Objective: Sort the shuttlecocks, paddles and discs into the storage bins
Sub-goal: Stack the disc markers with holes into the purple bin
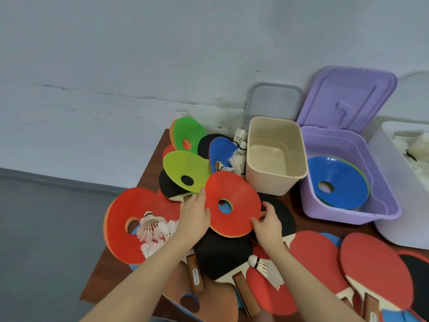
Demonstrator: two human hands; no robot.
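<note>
Gripped at opposite rims by left hand (195, 213) and right hand (267, 220), red disc stack (233, 204) sits toward the surface's back edge, purple bin (348, 205) beyond the right hand.

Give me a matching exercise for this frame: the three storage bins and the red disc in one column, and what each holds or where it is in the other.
Column 1
1. beige bin
2. purple bin
3. white bin
4. red disc

Column 2
A. holds stacked discs, a blue disc on top
B. held between the left hand and the right hand
C. nothing in it
D. holds white feathered shuttlecocks

Pairs: 1-C, 2-A, 3-D, 4-B
</note>
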